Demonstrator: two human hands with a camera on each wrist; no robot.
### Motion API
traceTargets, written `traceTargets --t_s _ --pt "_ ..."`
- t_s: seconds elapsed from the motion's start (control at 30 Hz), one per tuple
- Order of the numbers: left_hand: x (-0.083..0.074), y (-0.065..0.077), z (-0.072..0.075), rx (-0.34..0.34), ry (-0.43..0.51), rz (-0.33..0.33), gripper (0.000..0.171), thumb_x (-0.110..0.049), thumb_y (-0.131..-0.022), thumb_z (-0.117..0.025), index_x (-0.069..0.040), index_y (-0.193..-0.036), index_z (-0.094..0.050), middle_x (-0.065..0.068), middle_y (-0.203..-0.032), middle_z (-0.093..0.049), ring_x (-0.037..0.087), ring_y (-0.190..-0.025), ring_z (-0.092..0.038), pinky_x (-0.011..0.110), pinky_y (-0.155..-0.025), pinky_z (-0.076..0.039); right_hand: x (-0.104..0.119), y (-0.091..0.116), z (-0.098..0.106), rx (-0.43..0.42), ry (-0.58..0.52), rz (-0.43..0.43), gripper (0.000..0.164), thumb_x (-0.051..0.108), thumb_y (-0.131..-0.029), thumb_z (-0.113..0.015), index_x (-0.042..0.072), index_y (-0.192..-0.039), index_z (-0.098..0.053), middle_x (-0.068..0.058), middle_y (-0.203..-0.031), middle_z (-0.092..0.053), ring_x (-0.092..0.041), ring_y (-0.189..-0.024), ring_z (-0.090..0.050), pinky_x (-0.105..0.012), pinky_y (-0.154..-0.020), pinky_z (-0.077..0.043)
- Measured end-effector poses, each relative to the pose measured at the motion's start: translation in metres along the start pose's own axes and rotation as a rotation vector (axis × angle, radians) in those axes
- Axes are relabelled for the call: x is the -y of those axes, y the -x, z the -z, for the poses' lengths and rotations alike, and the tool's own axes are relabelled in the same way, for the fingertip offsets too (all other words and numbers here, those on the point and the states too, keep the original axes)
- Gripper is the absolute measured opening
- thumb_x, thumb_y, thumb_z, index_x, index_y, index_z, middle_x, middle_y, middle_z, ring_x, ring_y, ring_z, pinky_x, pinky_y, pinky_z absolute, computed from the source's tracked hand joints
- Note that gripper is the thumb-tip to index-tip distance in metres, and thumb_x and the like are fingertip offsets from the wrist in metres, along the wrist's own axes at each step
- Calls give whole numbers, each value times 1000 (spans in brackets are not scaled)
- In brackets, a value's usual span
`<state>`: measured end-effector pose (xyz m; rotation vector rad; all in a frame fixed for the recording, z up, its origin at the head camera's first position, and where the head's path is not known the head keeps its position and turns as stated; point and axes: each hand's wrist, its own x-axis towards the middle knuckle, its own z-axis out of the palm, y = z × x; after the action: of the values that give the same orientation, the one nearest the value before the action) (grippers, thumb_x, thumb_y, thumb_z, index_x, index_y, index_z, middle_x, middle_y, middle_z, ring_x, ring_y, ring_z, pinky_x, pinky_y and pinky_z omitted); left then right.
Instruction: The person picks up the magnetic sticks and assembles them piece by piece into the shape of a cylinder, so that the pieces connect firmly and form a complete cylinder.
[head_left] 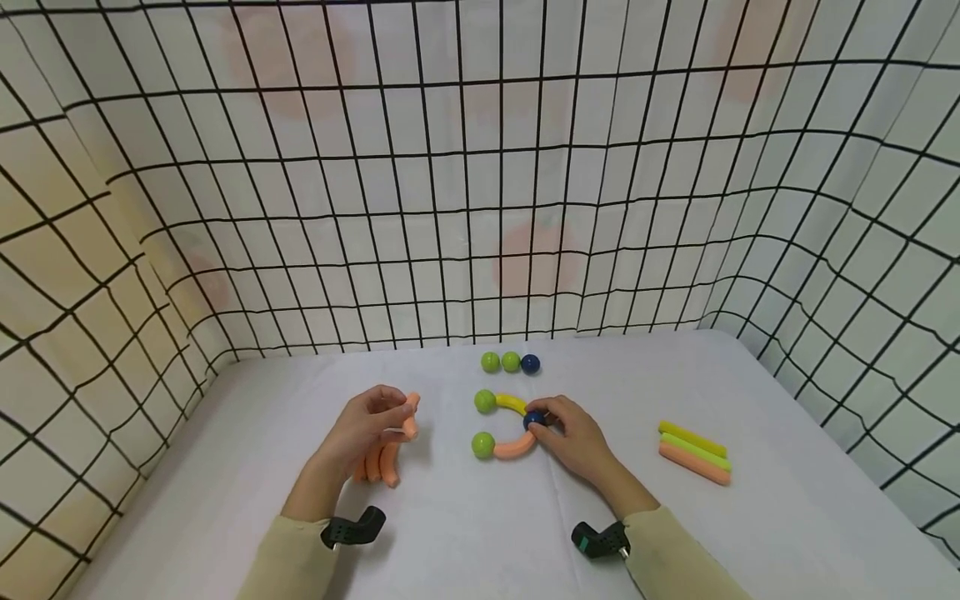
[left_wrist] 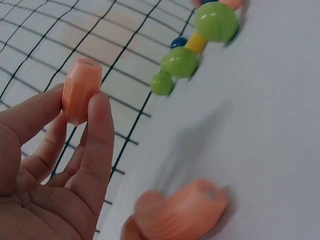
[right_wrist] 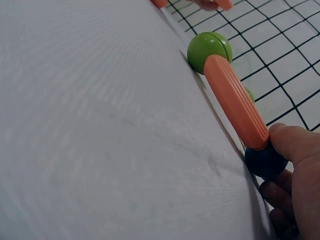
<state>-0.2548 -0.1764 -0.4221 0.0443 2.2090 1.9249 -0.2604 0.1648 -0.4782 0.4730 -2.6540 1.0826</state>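
My left hand (head_left: 370, 421) pinches a curved orange rod (left_wrist: 81, 92) between thumb and fingers, raised above the table. Beneath that hand lie several more curved orange rods (head_left: 389, 464), partly hidden by it. With thumb and fingers my right hand (head_left: 576, 439) holds a dark blue ball (right_wrist: 265, 161) on the table. A yellow curved rod (head_left: 512, 403) and another orange curved rod (right_wrist: 236, 101) meet at this ball. One green ball (head_left: 485, 401) sits at the yellow rod's far end, and a second green ball (head_left: 483, 445) at the orange rod's end.
Behind the joined pieces stand two loose green balls (head_left: 511, 361) and a loose blue ball (head_left: 530, 363) in a row. To the right lie straight rods, yellow (head_left: 693, 438), green (head_left: 695, 451) and orange (head_left: 694, 463). Black netting (head_left: 465, 208) borders the white table (head_left: 480, 533).
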Motion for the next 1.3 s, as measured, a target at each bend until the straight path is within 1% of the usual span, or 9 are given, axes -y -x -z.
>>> traceTargets --t_s 0.2,0.4,0.5,0.6,0.73,0.9,1.0,1.13,1.3 --pt "-2 -6 -22 -18 -53 39 36 -30 -91 -74 -8 -117 -62 5 -111 -63 20 -86 -72 34 -89 -55 -2 0 -2 -11 -1 13 26 20 -91 -73 19 -116 -69 3 -103 -67 -12 -92 -60 -32 -82 -50" --pt "-2 -16 -43 -5 -44 19 32 -26 -91 -74 -2 -112 -65 6 -92 -67 16 -79 -68 33 -80 -59 -2 1 -2 -16 -3 19 25 20 -90 -74 19 -115 -69 3 -102 -67 -12 -91 -60 -31 -81 -49" --pt "-1 -21 -50 4 -37 -1 30 -20 -92 -73 1 -111 -65 6 -89 -67 14 -74 -66 33 -76 -60 -1 1 -2 -8 -9 8 25 21 -91 -73 20 -115 -69 3 -103 -67 -12 -91 -59 -32 -82 -50" --pt "1 -24 -55 2 -27 12 28 -19 -91 -74 1 -110 -65 6 -86 -68 14 -70 -65 33 -75 -61 0 0 -2 2 -10 -2 25 21 -91 -73 20 -116 -68 3 -103 -67 -12 -92 -59 -33 -83 -49" --pt "3 -29 -61 -23 -27 38 28 -20 -90 -75 -1 -108 -66 7 -87 -67 13 -70 -65 31 -74 -60 1 0 -1 6 -8 -6 25 21 -91 -73 20 -116 -68 3 -103 -66 -12 -92 -59 -34 -83 -49" --pt "3 -33 -70 -38 -43 33 26 -12 -91 -71 3 -112 -66 7 -89 -67 10 -66 -63 28 -69 -60 0 0 -1 9 -3 -17 24 22 -92 -72 20 -116 -68 3 -103 -66 -11 -92 -59 -32 -83 -49" --pt "3 -34 -75 -37 -53 40 28 -12 -91 -72 3 -114 -67 7 -89 -68 9 -65 -63 27 -68 -59 0 0 -1 2 -8 -14 25 22 -92 -72 19 -116 -68 3 -104 -66 -12 -92 -59 -32 -83 -49" --pt "5 -34 -79 -53 -82 41 28 -14 -91 -72 2 -114 -67 7 -91 -68 10 -66 -62 27 -67 -58 1 0 -1 0 -21 -7 25 21 -91 -73 19 -116 -68 2 -104 -67 -13 -92 -60 -33 -84 -50" --pt "9 -34 -81 -64 -99 40 27 -16 -93 -70 0 -114 -67 9 -97 -67 11 -71 -62 27 -67 -58 1 0 -1 2 -11 -7 25 20 -91 -74 19 -116 -68 2 -104 -67 -13 -93 -60 -34 -83 -49"
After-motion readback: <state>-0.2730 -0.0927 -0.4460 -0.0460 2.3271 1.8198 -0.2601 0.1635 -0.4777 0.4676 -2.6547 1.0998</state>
